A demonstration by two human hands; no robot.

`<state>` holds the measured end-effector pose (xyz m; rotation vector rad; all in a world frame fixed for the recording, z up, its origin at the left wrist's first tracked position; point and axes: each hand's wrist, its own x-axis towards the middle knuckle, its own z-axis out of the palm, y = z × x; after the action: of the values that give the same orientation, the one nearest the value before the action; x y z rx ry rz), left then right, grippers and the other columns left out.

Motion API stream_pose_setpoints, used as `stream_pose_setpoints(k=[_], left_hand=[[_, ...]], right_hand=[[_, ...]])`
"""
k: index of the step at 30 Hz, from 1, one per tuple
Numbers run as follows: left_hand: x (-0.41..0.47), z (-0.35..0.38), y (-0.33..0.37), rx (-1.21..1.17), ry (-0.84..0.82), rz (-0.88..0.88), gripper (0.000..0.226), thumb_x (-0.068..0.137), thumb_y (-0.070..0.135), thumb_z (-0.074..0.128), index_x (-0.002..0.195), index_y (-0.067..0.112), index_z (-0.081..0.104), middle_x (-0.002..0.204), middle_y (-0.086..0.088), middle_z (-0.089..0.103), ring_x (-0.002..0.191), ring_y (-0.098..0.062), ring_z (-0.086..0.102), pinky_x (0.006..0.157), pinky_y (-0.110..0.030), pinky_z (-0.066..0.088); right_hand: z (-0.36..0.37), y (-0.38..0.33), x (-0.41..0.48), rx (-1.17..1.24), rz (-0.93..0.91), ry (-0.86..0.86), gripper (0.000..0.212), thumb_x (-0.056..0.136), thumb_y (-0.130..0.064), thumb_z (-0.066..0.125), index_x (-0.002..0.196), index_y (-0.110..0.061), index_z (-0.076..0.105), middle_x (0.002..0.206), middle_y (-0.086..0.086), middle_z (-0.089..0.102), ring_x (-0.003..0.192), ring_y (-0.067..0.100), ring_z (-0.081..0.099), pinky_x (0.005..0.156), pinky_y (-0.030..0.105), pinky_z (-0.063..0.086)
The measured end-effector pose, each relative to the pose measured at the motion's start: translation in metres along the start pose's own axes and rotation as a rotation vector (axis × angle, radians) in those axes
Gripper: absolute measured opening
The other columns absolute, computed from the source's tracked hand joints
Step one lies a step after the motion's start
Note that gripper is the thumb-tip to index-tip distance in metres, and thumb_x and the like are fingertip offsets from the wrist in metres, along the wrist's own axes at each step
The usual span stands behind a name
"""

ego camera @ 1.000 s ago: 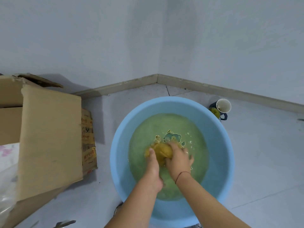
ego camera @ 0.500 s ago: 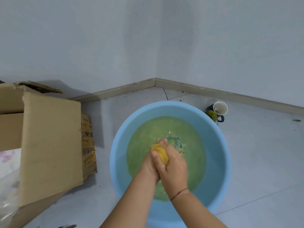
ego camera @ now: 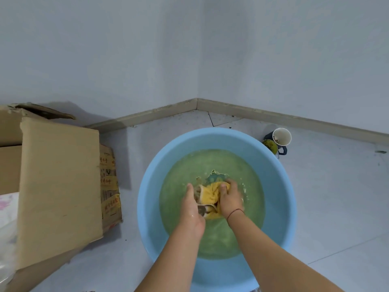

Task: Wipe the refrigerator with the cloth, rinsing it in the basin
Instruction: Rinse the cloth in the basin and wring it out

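Note:
A round light-blue basin (ego camera: 280, 199) sits on the floor, holding greenish water. A yellow cloth (ego camera: 209, 194) with a paler underside hangs bunched at the water's surface in the basin's middle. My left hand (ego camera: 192, 207) grips the cloth's left side. My right hand (ego camera: 230, 197), with a red string at the wrist, grips its right side, fingers curled into the fabric. The two hands are apart with the cloth stretched between them. No refrigerator is in view.
An open cardboard box (ego camera: 56, 186) stands close to the basin's left. A dark mug (ego camera: 281, 140) with a white inside and a small green item beside it sit at the basin's far right. White walls meet in a corner behind, with a baseboard.
Half a second ago both hands were clasped together, squeezing the cloth into a ball. Now they have drawn apart and lowered, and the cloth is spread between them at the water.

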<state>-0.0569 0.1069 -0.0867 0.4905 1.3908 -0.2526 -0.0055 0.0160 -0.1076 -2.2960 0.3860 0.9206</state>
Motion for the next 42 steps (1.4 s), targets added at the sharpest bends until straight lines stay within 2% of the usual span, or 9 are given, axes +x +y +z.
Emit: stream_pose_setpoints(k=[3, 8, 16, 22, 26, 30, 34, 39, 42], left_hand=[[-0.011, 0.001, 0.005, -0.027, 0.014, -0.049, 0.094, 0.062, 0.078, 0.066, 0.133, 0.018, 0.053, 0.120, -0.017, 0.066, 0.103, -0.035, 0.067, 0.075, -0.054, 0.057], [-0.039, 0.008, 0.012, 0.057, -0.031, -0.383, 0.082, 0.086, 0.075, 0.035, 0.136, 0.011, 0.046, 0.146, -0.020, 0.041, 0.135, -0.044, 0.035, 0.108, -0.069, 0.012], [-0.038, -0.002, 0.032, 0.071, -0.363, -0.404, 0.053, 0.075, 0.048, 0.065, 0.096, 0.000, 0.067, 0.095, -0.020, 0.069, 0.084, -0.031, 0.067, 0.093, -0.042, 0.045], [-0.079, 0.012, 0.034, 0.215, -0.413, -0.248, 0.067, 0.058, 0.067, 0.067, 0.106, 0.020, 0.069, 0.104, -0.008, 0.071, 0.108, -0.024, 0.057, 0.088, -0.051, 0.044], [-0.096, 0.014, 0.042, 0.259, -0.570, -0.291, 0.107, 0.037, 0.075, 0.078, 0.131, 0.027, 0.056, 0.139, -0.008, 0.051, 0.126, -0.034, 0.049, 0.091, -0.068, 0.042], [-0.109, 0.015, 0.049, 0.181, -0.631, -0.322, 0.112, 0.033, 0.036, 0.098, 0.131, 0.011, 0.051, 0.140, -0.020, 0.046, 0.113, -0.047, 0.058, 0.081, -0.057, 0.056], [-0.112, 0.014, 0.047, 0.217, -0.648, -0.365, 0.092, 0.045, 0.012, 0.096, 0.124, -0.006, 0.051, 0.111, -0.028, 0.058, 0.084, -0.041, 0.065, 0.060, -0.035, 0.060], [-0.113, 0.022, 0.040, 0.378, -0.494, -0.297, 0.008, 0.085, 0.002, 0.066, 0.087, 0.004, 0.059, 0.072, -0.010, 0.057, 0.061, -0.017, 0.055, 0.040, -0.012, 0.042], [-0.111, 0.029, 0.037, 0.466, -0.431, -0.249, 0.016, 0.088, -0.002, 0.056, 0.079, 0.010, 0.051, 0.065, -0.005, 0.048, 0.053, -0.010, 0.047, 0.034, -0.010, 0.030]], right_hand=[[-0.007, 0.013, 0.004, -0.406, -0.106, -0.080, 0.046, 0.098, -0.040, 0.040, 0.142, -0.034, 0.030, 0.143, 0.001, 0.040, 0.136, 0.026, 0.029, 0.110, 0.045, 0.021], [-0.017, -0.006, -0.022, -0.130, 0.023, -0.025, 0.045, 0.081, -0.018, 0.061, 0.117, -0.038, 0.044, 0.103, -0.011, 0.059, 0.114, 0.017, 0.048, 0.094, 0.033, 0.024], [-0.080, -0.026, -0.103, 0.112, -0.604, -0.309, 0.038, 0.060, -0.044, 0.072, 0.097, -0.043, 0.064, 0.097, -0.021, 0.066, 0.093, 0.002, 0.055, 0.087, 0.020, 0.039], [-0.090, -0.040, -0.070, 0.837, -0.227, -0.364, 0.058, 0.054, -0.057, 0.084, 0.090, -0.013, 0.071, 0.092, 0.008, 0.070, 0.089, 0.017, 0.064, 0.080, 0.028, 0.053], [-0.082, -0.060, -0.064, 0.769, -0.155, -0.555, 0.049, 0.080, -0.054, 0.062, 0.105, -0.012, 0.065, 0.100, 0.014, 0.066, 0.097, 0.030, 0.062, 0.088, 0.041, 0.052], [-0.092, -0.072, -0.062, 0.649, -0.120, -0.883, 0.044, 0.089, -0.044, 0.052, 0.120, -0.015, 0.064, 0.118, 0.016, 0.066, 0.113, 0.031, 0.061, 0.098, 0.044, 0.048], [-0.094, -0.079, -0.060, 0.624, -0.191, -0.883, 0.025, 0.085, -0.025, 0.058, 0.089, -0.001, 0.062, 0.088, 0.018, 0.067, 0.082, 0.026, 0.065, 0.074, 0.034, 0.055], [-0.077, -0.075, -0.056, 0.657, -0.157, -0.780, 0.026, 0.078, -0.024, 0.067, 0.069, -0.009, 0.048, 0.066, 0.009, 0.057, 0.058, 0.017, 0.053, 0.059, 0.027, 0.048], [-0.073, -0.080, -0.055, 0.670, -0.184, -0.743, 0.034, 0.082, -0.025, 0.070, 0.060, -0.015, 0.046, 0.058, 0.005, 0.053, 0.054, 0.015, 0.048, 0.054, 0.025, 0.045]])
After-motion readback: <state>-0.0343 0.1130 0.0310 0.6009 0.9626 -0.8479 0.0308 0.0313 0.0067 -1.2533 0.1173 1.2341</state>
